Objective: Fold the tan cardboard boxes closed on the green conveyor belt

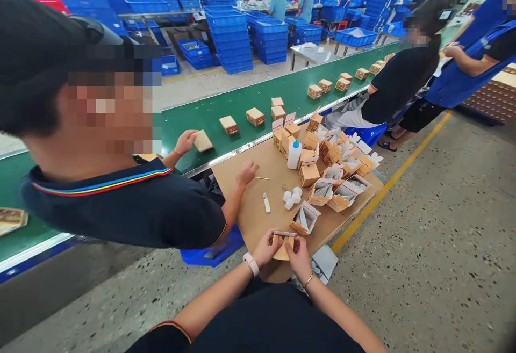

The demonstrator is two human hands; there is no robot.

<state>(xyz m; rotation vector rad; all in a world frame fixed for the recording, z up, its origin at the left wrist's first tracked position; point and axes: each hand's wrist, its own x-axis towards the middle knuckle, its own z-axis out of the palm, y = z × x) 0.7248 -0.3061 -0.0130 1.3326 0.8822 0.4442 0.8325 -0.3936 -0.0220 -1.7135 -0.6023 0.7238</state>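
Between my two hands is a small brown cardboard box [284, 251], near the front edge of the table. My left hand [266, 248] grips its left side, thumb on the near face. On the right side my right hand [299, 256] holds it the same way. Just beyond stands an open box [305, 217] with its flaps up and something grey inside. White round pieces [293, 197] lie in a cluster behind my hands. A small white tube-like item [266, 203] rests to their left. A white bottle with a blue cap [294, 154] stands farther back.
Many open and folded boxes [334, 165] crowd the table's right side. A co-worker [121, 202] sits close on my left, one hand on a box [203, 141] on the green conveyor [177, 122]. Blue crates [229, 41] are stacked beyond. A grey piece [324, 263] is by the table's right edge.
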